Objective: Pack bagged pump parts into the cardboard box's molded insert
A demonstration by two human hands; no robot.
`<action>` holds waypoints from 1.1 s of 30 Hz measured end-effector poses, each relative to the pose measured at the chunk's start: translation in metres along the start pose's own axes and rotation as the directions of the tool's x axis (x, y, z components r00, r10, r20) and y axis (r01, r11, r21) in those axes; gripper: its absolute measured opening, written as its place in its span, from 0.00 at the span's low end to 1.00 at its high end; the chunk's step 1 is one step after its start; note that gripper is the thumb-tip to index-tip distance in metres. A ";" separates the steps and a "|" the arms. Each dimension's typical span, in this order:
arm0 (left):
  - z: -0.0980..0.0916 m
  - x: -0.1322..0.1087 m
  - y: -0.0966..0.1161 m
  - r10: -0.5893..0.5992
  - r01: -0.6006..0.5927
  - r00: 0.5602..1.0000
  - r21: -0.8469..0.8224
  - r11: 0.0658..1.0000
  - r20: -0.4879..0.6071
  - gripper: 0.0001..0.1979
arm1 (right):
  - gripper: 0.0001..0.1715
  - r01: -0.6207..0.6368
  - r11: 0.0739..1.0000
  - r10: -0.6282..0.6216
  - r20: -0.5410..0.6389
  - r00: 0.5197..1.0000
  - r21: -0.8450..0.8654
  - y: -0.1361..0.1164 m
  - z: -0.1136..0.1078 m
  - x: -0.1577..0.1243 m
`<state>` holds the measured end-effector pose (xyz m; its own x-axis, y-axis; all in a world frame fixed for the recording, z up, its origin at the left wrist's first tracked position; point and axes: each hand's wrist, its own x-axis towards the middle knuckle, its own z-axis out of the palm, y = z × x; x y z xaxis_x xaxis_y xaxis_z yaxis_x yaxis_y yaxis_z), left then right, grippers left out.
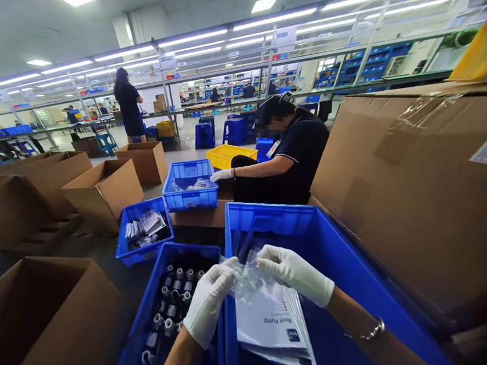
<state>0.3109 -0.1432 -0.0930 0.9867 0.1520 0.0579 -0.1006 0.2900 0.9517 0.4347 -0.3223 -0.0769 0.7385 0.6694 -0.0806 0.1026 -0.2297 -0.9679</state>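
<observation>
Nearest the camera, the gloved left hand (206, 308) and gloved right hand (293, 273) both pinch a crumpled clear plastic bag (248, 280) between thumb and fingertips, holding it above the seam between two bins. Under the left hand, a blue bin of parts (170, 313) is filled with rows of small grey-capped pieces; under the right, a large blue bin (347, 273) holds only a short stack of bagged Reel Pump leaflets (275, 326), so the work looks to be at an early stage, with many parts left. Further out stand more blue bins and open cardboard boxes (105, 189), a seated co-worker (286, 158) in white gloves, then long strip-lit factory aisles of racking
</observation>
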 end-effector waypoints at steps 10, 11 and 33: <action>0.014 0.004 -0.008 0.023 0.000 0.993 0.194 0.981 -0.119 0.18 | 0.40 0.051 0.999 -0.051 0.017 0.999 0.011 0.000 0.009 -0.005; 0.012 0.004 -0.009 0.029 -0.002 0.991 0.200 0.980 -0.132 0.18 | 0.40 0.050 0.998 -0.051 0.010 0.999 0.033 -0.001 0.008 -0.005; -0.007 0.001 -0.001 -0.009 0.009 0.998 -0.006 1.000 -0.066 0.26 | 0.41 0.095 0.992 -0.086 -0.100 0.991 0.087 -0.002 0.000 0.001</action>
<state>0.3106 -0.1367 -0.0963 0.9770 0.2110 0.0294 -0.0927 0.2967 0.9505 0.4356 -0.3211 -0.0748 0.7900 0.6125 0.0275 0.1137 -0.1024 -0.9882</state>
